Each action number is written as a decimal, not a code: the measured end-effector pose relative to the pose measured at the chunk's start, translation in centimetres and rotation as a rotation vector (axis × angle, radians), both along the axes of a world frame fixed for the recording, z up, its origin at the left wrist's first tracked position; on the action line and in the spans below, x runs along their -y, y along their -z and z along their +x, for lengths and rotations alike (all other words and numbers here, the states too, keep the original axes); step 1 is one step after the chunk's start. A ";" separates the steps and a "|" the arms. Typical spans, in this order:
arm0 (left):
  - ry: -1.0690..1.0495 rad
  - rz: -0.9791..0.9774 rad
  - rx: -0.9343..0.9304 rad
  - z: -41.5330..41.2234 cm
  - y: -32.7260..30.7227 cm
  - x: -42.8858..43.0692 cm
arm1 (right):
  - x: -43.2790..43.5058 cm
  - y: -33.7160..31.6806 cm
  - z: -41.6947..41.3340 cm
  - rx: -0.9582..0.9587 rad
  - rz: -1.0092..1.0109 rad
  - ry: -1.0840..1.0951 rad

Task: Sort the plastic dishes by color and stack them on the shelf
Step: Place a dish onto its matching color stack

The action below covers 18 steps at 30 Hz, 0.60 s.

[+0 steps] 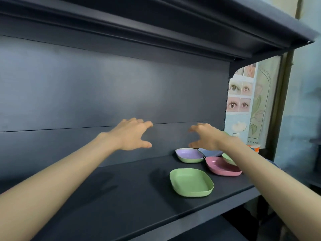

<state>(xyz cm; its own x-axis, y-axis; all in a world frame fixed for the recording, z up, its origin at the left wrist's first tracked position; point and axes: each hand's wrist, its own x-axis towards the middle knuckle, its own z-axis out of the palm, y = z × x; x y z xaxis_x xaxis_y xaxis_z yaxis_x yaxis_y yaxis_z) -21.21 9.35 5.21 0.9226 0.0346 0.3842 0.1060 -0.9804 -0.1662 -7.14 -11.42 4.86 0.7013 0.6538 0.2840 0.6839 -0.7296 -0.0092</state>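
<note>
Left hand [132, 134]: fingers spread, holding nothing, raised over the shelf [121, 197]. Right hand [206, 136]: likewise spread and empty, above the dish cluster. Below: lilac dish [189, 154] nested in a green dish [191, 161], blue dish [211, 152] behind, pink dish [220, 167], second green dish [227, 158] partly hidden, lone green dish [191, 182] nearest the front edge. Sorting judged barely begun: colours mixed, no single-colour stacks.

Setting: looks like a small shop or its stockroom; cannot fix which. Evidence: a dark metal retail-type shelf [121, 197] with a flat back panel [104, 93], an upper deck [156, 23] overhead carried on an angled bracket [234, 70], and a slotted upright [227, 94] at the right edge. A poster [239, 94] of close-up eyes and lashes, salon-style, hangs beside the unit, near a pale blue wall [302, 101]. Coloured plastic dishes [191, 181] sit loose on the shelf.
</note>
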 end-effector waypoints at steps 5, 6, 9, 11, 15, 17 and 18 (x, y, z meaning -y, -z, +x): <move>0.027 -0.038 -0.025 7.9 0.8 0.2 | 0.2 0.3 7.1 0.005 -0.046 0.017; 0.036 -0.046 -0.029 9.4 0.9 0.4 | 0.3 0.4 8.5 0.007 -0.043 0.015; 0.058 -0.074 -0.060 13.4 1.5 1.1 | 0.7 0.9 12.1 -0.014 -0.050 0.018; 0.063 -0.086 -0.084 15.8 2.0 1.4 | 1.0 1.4 14.3 -0.028 -0.049 0.012; 0.054 -0.140 -0.126 20.0 3.3 1.6 | 1.0 2.6 18.6 -0.049 -0.055 0.011; 0.036 -0.186 -0.144 21.7 4.3 1.7 | 0.8 3.6 21.0 -0.107 -0.050 -0.021; 0.023 -0.218 -0.152 22.5 4.9 1.7 | 0.6 4.1 22.1 -0.131 -0.051 -0.034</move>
